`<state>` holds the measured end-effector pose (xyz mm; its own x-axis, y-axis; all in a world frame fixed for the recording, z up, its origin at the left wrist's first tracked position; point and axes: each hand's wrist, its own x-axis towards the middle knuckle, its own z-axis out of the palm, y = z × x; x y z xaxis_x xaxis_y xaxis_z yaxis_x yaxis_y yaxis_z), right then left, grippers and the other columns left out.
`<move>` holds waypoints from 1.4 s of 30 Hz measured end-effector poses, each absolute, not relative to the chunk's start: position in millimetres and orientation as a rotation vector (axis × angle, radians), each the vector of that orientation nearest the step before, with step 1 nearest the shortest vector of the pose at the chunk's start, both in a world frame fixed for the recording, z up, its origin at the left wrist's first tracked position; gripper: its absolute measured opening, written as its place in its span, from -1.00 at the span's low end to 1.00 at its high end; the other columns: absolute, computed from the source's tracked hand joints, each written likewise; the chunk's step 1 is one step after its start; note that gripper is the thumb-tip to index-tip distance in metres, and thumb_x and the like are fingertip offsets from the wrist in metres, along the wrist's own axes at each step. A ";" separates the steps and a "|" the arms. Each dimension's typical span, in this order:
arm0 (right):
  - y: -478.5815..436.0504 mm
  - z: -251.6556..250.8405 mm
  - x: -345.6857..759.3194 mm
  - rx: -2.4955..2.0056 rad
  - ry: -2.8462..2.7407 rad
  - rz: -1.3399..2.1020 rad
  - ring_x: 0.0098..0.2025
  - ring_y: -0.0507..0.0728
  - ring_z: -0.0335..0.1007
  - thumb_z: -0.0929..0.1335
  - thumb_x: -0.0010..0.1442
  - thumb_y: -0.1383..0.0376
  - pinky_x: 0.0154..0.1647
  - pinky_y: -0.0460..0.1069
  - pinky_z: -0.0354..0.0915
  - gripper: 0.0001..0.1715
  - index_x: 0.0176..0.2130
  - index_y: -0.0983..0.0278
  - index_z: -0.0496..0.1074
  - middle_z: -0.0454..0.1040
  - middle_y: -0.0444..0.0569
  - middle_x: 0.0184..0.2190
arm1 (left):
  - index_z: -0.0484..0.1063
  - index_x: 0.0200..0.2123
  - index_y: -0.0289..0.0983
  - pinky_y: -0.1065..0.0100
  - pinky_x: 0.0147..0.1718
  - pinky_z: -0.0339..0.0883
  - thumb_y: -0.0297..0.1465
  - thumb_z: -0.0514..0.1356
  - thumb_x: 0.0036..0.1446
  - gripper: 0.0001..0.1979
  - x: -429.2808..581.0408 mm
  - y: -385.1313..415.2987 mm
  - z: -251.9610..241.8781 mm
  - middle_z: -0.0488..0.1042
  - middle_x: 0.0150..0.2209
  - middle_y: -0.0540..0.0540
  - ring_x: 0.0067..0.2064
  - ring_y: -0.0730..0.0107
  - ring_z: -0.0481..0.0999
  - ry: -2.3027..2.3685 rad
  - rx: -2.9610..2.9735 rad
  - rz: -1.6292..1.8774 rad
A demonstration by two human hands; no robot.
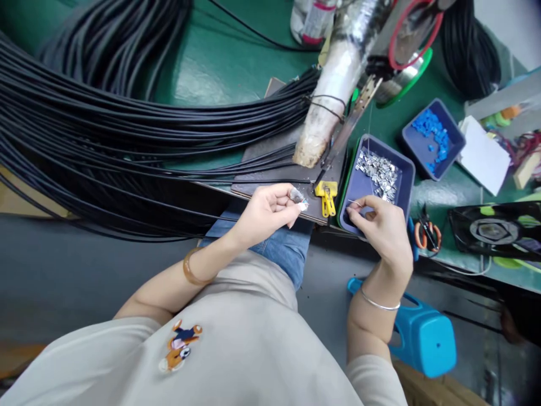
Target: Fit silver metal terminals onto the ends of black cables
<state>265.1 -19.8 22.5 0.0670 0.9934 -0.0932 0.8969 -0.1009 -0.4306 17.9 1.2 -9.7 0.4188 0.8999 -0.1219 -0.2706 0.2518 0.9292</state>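
Observation:
My left hand (270, 211) is closed in a pinch on the end of a black cable (230, 218), where small coloured wire ends show at the fingertips. White wrapping covers a fingertip of this hand. My right hand (376, 220) pinches a thin silvery wire (354, 202) over the front of a purple tray (408, 175) of small metal connectors (380, 175). Between my hands a yellow clip (326, 197) stands at the edge of a dark board (270, 169). A narrow tool (350, 124), like a soldering iron, slants down above the clip.
A foil-wrapped duct (323, 113) hangs over the board. Bundles of black cables (169, 124) fill the left. To the right are a bin (408, 141) with blue parts (431, 135), orange-handled cutters (428, 234) and a black fan (494, 230). A blue stool (426, 338) stands below.

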 end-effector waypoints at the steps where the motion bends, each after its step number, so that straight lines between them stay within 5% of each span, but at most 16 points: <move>1: -20.7 21.9 264.3 -2.087 -1.894 0.536 -0.57 -0.06 0.16 0.37 0.11 0.28 -0.43 -0.07 0.08 -0.91 -0.38 0.26 0.48 0.52 -0.15 -0.44 | 0.35 -0.45 -0.34 0.58 -0.58 0.14 -0.46 0.26 0.07 -0.87 17.7 1.4 -11.3 0.32 -0.65 0.09 -0.60 0.67 0.26 0.769 0.992 0.905; 11: -33.6 18.7 268.2 -2.052 -1.827 0.451 -0.57 -0.04 0.12 0.40 0.17 0.10 -0.48 -0.07 0.10 -0.74 -0.31 0.25 0.50 0.52 -0.11 -0.40 | 0.34 -0.46 -0.32 0.53 -0.56 0.12 -0.42 0.24 0.08 -0.86 17.7 2.0 -10.9 0.31 -0.64 0.08 -0.59 0.64 0.26 0.758 1.035 0.889; 18: -29.9 17.7 270.9 -2.054 -1.791 0.593 -0.58 -0.07 0.08 0.40 0.15 0.17 -0.52 -0.09 0.04 -0.80 -0.35 0.26 0.47 0.43 -0.18 -0.49 | 0.36 -0.45 -0.32 0.51 -0.56 0.10 -0.41 0.24 0.06 -0.87 17.8 1.3 -10.1 0.31 -0.64 0.08 -0.60 0.63 0.24 0.761 1.031 0.880; 23: -36.7 21.0 259.0 -2.014 -1.581 0.361 -0.65 -0.08 -0.04 0.40 0.17 0.20 -0.58 -0.08 -0.08 -0.83 -0.36 0.25 0.43 0.18 -0.29 -0.66 | 0.36 -0.41 -0.33 0.51 -0.54 0.10 -0.42 0.23 0.08 -0.89 17.7 1.3 -9.4 0.32 -0.64 0.08 -0.59 0.62 0.24 0.744 1.027 0.867; 27: -47.0 30.9 228.3 -1.749 -1.323 0.138 -0.53 -0.03 0.28 0.44 0.16 0.20 -0.56 -0.08 0.10 -0.84 -0.35 0.25 0.46 0.40 -0.14 -0.47 | 0.36 -0.42 -0.32 0.51 -0.54 0.10 -0.42 0.22 0.09 -0.90 17.1 0.8 -8.1 0.32 -0.64 0.08 -0.59 0.62 0.24 0.744 1.027 0.863; 30: -52.3 29.4 199.8 -1.560 -1.366 0.292 -0.36 0.03 0.43 0.44 0.17 0.27 -0.51 -0.09 0.22 -0.93 -0.35 0.23 0.52 0.49 -0.07 -0.36 | 0.35 -0.43 -0.32 0.51 -0.53 0.12 -0.42 0.23 0.08 -0.88 16.6 0.3 -6.8 0.33 -0.63 0.08 -0.59 0.62 0.26 0.748 1.024 0.872; 38: -56.1 2.6 159.8 -1.499 -1.538 0.287 -0.54 -0.10 0.20 0.39 0.24 0.37 -0.52 -0.09 0.23 -0.76 -0.12 0.13 0.60 0.52 -0.11 -0.28 | 0.31 -0.42 -0.31 0.56 -0.61 0.04 -0.40 0.28 0.07 -0.82 16.1 0.4 -4.5 0.32 -0.65 0.11 -0.63 0.68 0.19 0.721 0.965 0.898; 42: -60.4 -5.2 158.1 -1.476 -1.617 0.226 -0.52 -0.10 0.26 0.38 0.24 0.41 -0.51 -0.10 0.25 -0.65 -0.03 0.06 0.56 0.52 -0.12 -0.25 | 0.29 -0.41 -0.30 0.57 -0.64 -0.02 -0.44 0.25 0.11 -0.84 15.3 0.6 -5.7 0.32 -0.65 0.12 -0.65 0.71 0.15 0.711 0.943 0.919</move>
